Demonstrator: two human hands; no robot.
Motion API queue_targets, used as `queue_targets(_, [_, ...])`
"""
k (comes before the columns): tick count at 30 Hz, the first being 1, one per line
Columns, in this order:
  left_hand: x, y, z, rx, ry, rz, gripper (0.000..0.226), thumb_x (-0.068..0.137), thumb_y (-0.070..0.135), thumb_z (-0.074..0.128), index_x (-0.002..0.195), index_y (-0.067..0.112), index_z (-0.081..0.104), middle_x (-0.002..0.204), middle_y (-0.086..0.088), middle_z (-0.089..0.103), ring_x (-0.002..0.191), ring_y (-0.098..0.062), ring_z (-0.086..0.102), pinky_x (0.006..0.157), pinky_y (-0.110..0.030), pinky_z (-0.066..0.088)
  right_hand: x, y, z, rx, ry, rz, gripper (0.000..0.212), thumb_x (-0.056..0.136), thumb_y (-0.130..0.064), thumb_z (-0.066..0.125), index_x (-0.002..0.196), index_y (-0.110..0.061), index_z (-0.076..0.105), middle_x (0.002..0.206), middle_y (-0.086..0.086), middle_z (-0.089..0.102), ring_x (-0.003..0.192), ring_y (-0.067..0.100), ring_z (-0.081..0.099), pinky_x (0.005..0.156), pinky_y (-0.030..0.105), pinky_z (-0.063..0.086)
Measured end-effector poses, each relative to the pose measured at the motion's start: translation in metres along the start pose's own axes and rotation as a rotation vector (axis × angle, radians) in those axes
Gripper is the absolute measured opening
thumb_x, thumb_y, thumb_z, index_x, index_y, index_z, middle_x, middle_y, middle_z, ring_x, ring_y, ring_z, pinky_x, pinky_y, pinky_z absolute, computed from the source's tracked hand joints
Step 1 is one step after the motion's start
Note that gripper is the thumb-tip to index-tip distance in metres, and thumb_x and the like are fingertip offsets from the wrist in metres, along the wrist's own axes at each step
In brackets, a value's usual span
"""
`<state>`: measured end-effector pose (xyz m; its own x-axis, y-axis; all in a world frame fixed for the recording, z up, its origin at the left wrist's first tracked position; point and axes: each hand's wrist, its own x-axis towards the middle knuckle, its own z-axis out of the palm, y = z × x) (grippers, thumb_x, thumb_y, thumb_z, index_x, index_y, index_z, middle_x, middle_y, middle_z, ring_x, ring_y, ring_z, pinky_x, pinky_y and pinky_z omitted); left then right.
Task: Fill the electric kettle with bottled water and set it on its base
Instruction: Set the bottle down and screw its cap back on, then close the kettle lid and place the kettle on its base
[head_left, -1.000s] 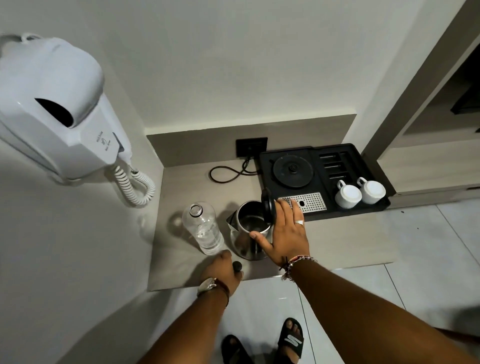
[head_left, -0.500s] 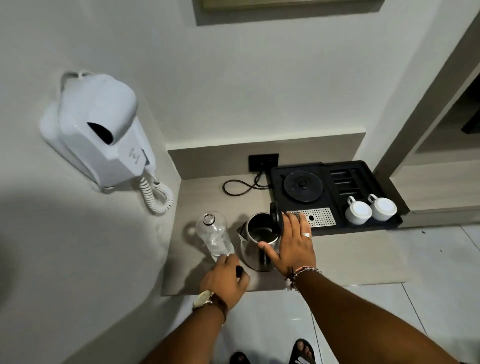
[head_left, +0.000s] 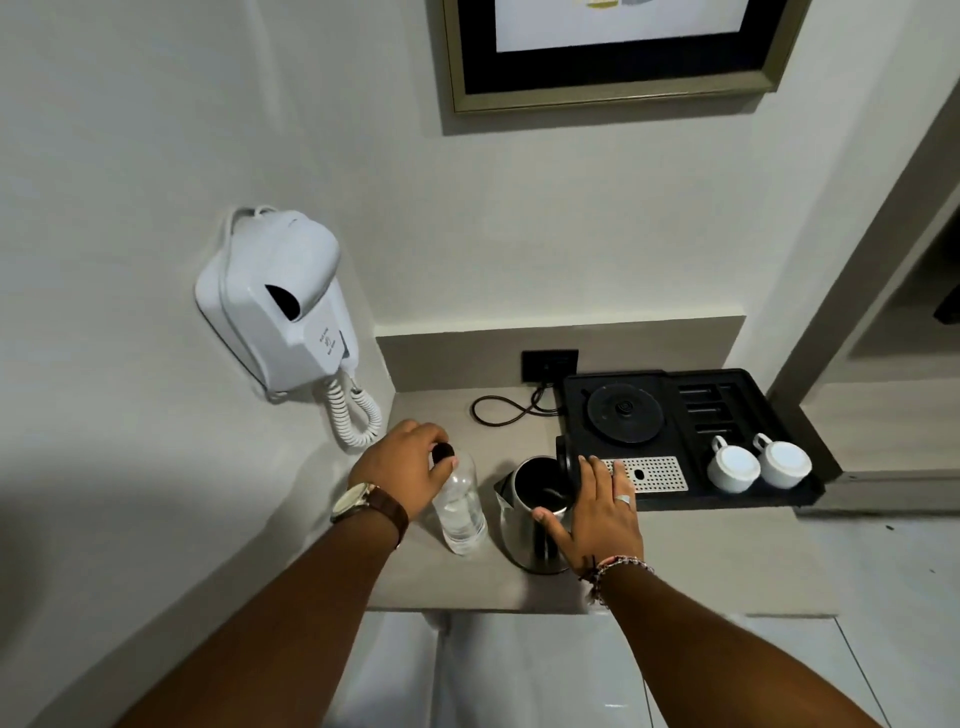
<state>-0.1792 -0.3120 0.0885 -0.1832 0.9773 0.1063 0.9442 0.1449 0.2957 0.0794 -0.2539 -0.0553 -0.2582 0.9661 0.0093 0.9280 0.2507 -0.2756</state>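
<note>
A steel electric kettle (head_left: 519, 540) stands on the counter with its black lid (head_left: 565, 460) flipped open. My right hand (head_left: 597, 514) rests on its handle side, thumb on the rim. Left of it stands a clear water bottle (head_left: 460, 512), nearly empty. My left hand (head_left: 402, 467) holds the black cap (head_left: 444, 452) at the bottle's mouth. The round kettle base (head_left: 626, 414) sits bare in the black tray (head_left: 675, 501) behind the kettle.
Two white cups (head_left: 758, 465) lie upside down on the tray's right side beside a perforated drip plate (head_left: 657, 473). A black cord (head_left: 506, 410) runs to a wall socket (head_left: 549, 365). A white wall hair dryer (head_left: 283, 312) hangs at left. The counter's front edge (head_left: 519, 610) is close.
My left hand picked the black cap up from the counter's front edge and brought it to the top of the bottle. The right hand stayed on the kettle. The camera tilted upward.
</note>
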Motion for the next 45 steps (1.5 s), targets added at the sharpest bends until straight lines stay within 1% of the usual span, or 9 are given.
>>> queue_targets(8, [0.005,0.0,0.003,-0.056,-0.058,-0.017,0.031,0.089,0.029,0.074,0.119,0.033,0.071,0.12,0.006,0.067,0.104,-0.018,0.064,0.087,-0.029,0.049,0.0,0.0,0.0,0.015,-0.003,-0.008,0.108,0.086,-0.088,0.023,0.161,-0.01,0.024,0.166,0.014,0.028,0.156,0.04,0.012,0.127,0.052,0.015])
queue_targets(13, [0.007,0.002,0.003,-0.071,-0.039,-0.083,0.024,0.089,0.04,0.075,0.109,0.028,0.07,0.109,0.004,0.071,0.1,-0.02,0.065,0.082,-0.032,0.05,0.001,0.001,0.002,0.012,-0.006,-0.001,0.109,0.085,-0.089,0.021,0.16,-0.01,0.024,0.166,0.014,0.029,0.156,0.04,0.013,0.127,0.053,0.016])
queue_targets(16, [0.008,0.005,0.003,-0.097,-0.1,-0.058,0.033,0.092,0.025,0.073,0.124,0.028,0.066,0.122,0.0,0.07,0.115,-0.027,0.061,0.097,-0.041,0.05,0.003,0.003,0.004,0.013,-0.014,-0.005,0.11,0.084,-0.091,0.019,0.16,-0.012,0.024,0.166,0.014,0.029,0.156,0.04,0.014,0.127,0.054,0.017])
queue_targets(20, [0.009,0.03,0.009,0.014,-0.091,-0.051,0.069,0.092,0.039,0.066,0.153,0.031,0.033,0.156,0.003,0.042,0.145,-0.03,0.032,0.109,-0.053,0.041,0.003,0.004,0.006,0.015,-0.012,-0.016,0.111,0.084,-0.091,0.016,0.16,-0.011,0.026,0.165,0.015,0.032,0.155,0.041,0.016,0.126,0.054,0.019])
queue_targets(22, [0.015,0.056,0.024,0.074,-0.069,0.17,0.077,0.093,0.033,0.063,0.156,0.032,0.019,0.162,0.002,0.031,0.15,-0.028,0.022,0.114,-0.054,0.035,0.003,0.004,0.007,0.003,-0.004,-0.024,0.111,0.085,-0.09,0.016,0.16,-0.009,0.025,0.165,0.016,0.03,0.156,0.041,0.013,0.127,0.053,0.015])
queue_targets(26, [0.02,0.104,0.076,0.274,-0.275,0.505,0.109,0.085,0.025,0.076,0.158,0.029,-0.005,0.17,0.004,-0.005,0.155,-0.029,-0.006,0.12,-0.052,0.013,0.003,0.005,0.005,-0.022,-0.039,-0.042,0.108,0.085,-0.082,0.018,0.161,-0.006,0.015,0.168,0.017,0.021,0.157,0.041,0.006,0.128,0.051,0.004])
queue_targets(32, [0.011,0.094,0.112,0.263,-0.249,0.344,0.1,0.084,0.034,0.075,0.158,0.018,0.01,0.168,-0.004,0.014,0.155,-0.032,-0.003,0.122,-0.05,0.007,0.005,0.015,0.0,-0.012,-0.081,-0.096,0.108,0.086,-0.08,0.038,0.163,-0.012,0.006,0.171,0.011,0.014,0.158,0.036,0.003,0.129,0.049,0.004])
queue_targets(39, [0.0,0.067,0.137,0.197,-0.414,0.229,0.107,0.085,0.018,0.057,0.156,0.016,-0.023,0.164,-0.004,-0.032,0.151,-0.028,-0.026,0.115,-0.041,-0.018,0.005,0.021,-0.005,-0.024,-0.11,-0.138,0.112,0.085,-0.083,0.042,0.164,-0.014,0.001,0.172,0.01,0.01,0.158,0.034,0.002,0.125,0.043,-0.004])
queue_targets(45, [0.0,0.064,0.146,0.147,-0.43,0.224,0.128,0.071,0.035,0.065,0.151,0.018,-0.034,0.155,0.0,-0.046,0.143,-0.024,-0.039,0.115,-0.043,-0.02,0.005,0.024,-0.006,-0.029,-0.117,-0.154,0.114,0.084,-0.076,0.052,0.164,-0.012,0.003,0.172,0.011,0.009,0.159,0.033,-0.005,0.128,0.046,0.004])
